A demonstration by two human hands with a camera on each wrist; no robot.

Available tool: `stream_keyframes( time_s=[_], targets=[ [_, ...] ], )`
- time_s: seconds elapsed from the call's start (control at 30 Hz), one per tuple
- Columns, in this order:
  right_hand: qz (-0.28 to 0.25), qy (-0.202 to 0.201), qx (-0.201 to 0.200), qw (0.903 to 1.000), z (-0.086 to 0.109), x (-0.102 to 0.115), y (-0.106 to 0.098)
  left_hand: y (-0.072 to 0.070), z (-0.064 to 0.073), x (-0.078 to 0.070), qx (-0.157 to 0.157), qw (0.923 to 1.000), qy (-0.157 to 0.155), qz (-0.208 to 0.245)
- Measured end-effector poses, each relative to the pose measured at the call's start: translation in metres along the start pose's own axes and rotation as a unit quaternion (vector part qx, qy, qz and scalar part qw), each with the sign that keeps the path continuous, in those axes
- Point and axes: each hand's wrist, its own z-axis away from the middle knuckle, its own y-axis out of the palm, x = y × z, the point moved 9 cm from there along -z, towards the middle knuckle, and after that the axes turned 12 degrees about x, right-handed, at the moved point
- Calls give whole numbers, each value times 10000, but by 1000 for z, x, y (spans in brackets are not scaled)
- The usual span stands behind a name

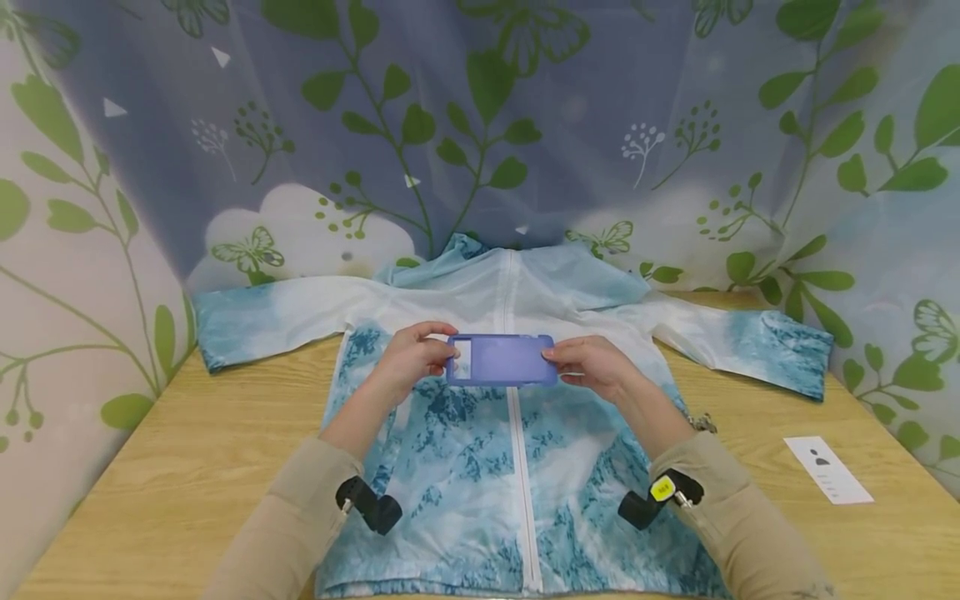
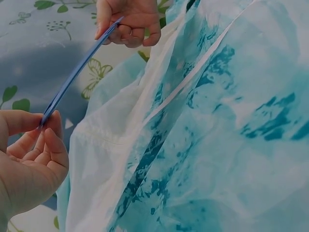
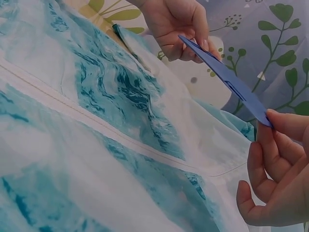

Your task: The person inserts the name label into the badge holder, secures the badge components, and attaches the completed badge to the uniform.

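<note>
A flat purple-blue card holder (image 1: 510, 360) with a clear window at its left end is held up level above the jacket. My left hand (image 1: 412, 358) pinches its left end between thumb and fingers. At the opposite end, my right hand (image 1: 596, 364) pinches it the same way. Both wrist views show the holder edge-on, thin and slightly bowed, as in the left wrist view where the holder (image 2: 79, 70) spans the two hands. Beneath lies a blue and white zip jacket (image 1: 450, 467), spread out with its sleeves to the sides and its zip closed.
A white card (image 1: 828, 469) with a person icon and small lines lies on the wooden table (image 1: 187, 467) at the right. A small dark trinket (image 1: 702, 422) sits by the jacket's right edge. Leaf-printed curtains (image 1: 420, 125) stand behind and at both sides.
</note>
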Motion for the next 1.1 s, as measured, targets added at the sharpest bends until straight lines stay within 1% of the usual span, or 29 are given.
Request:
stream_keyframes(
  time_s=[0.27, 0.43, 0.7, 0.97, 1.1],
  targets=[
    [-75, -36, 34, 10000, 1, -1, -1, -2, 1, 2, -65, 10000, -47, 50],
    [-64, -29, 36, 10000, 1, -2, -2, -1, 1, 1, -31, 10000, -37, 15],
    [-218, -5, 84, 9997, 2, -5, -4, 0, 2, 1, -12, 10000, -27, -16],
    [-302, -36, 120, 9995, 2, -6, -8, -1, 1, -1, -107, 9999, -15, 8],
    [-318, -18, 118, 9994, 3, -7, -9, -1, 2, -1, -134, 9999, -60, 26]
  ],
)
